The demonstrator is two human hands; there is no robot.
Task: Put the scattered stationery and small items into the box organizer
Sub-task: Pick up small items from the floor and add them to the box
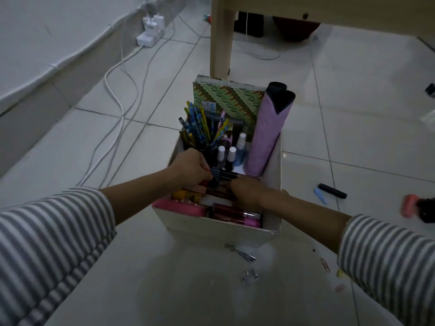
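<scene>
Box organizer (211, 231) stands on the tiled floor (353, 114), just in front of a wooden table leg (221, 43). Over its middle the left hand (190, 168) has its fingers curled round a bundle of dark tubes (228, 175). The right hand (249, 191) meets the bundle from the other side, and its fingers are hidden, so I cannot tell their spread. Pencils (200, 130), a patterned notebook (226, 100) and a lilac umbrella (268, 132) stand in its far end. A black marker (332, 190) lies on the floor to its right, and hair clips (242, 254) lie just before its near wall.

Left hand (191, 167) grips dark tube (227, 175) inside box organizer (213, 229).
</scene>
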